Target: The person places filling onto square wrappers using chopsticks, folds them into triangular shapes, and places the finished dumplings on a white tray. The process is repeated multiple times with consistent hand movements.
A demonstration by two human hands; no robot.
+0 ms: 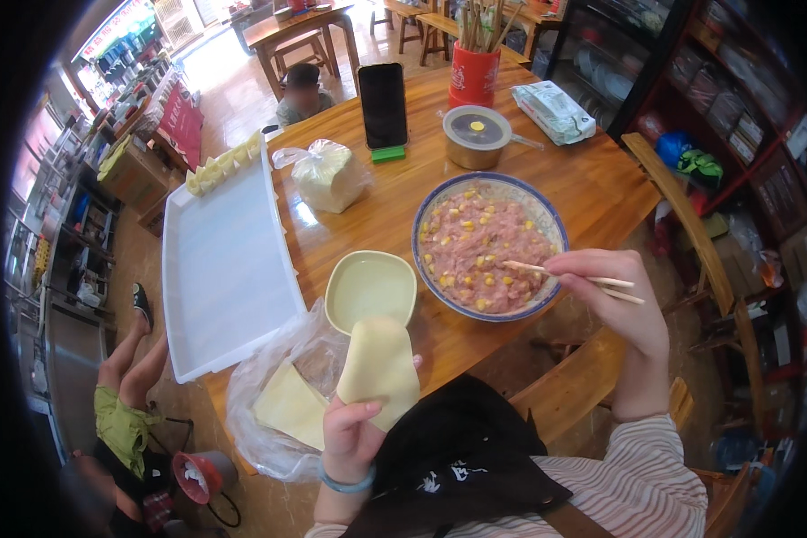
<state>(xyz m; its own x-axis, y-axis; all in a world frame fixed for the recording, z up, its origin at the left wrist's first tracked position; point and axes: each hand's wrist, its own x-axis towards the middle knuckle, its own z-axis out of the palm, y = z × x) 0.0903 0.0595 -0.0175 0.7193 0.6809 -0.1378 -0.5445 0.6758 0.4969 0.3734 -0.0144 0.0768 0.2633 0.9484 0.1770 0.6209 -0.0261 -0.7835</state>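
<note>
My left hand (354, 430) holds a pale yellow dough wrapper (380, 370), its upper edge near a small pale green dish (370, 289). More wrappers (289, 403) lie in an open plastic bag (249, 430) beside it. My right hand (608, 296) grips a pair of wooden chopsticks (612, 284), their tips in minced meat with corn kernels (487, 249), which fills a blue-rimmed bowl (418, 265). On the left is a white tray (218, 249) with a row of folded dumplings (225, 165) along its far end.
A tied plastic bag (329, 176), an upright phone (383, 107), a lidded container (476, 136), a red chopstick holder (474, 74) and a wipes packet (554, 112) stand on the wooden table (417, 165). One person sits at lower left; another is beyond the table. A wooden chair (686, 215) is at right.
</note>
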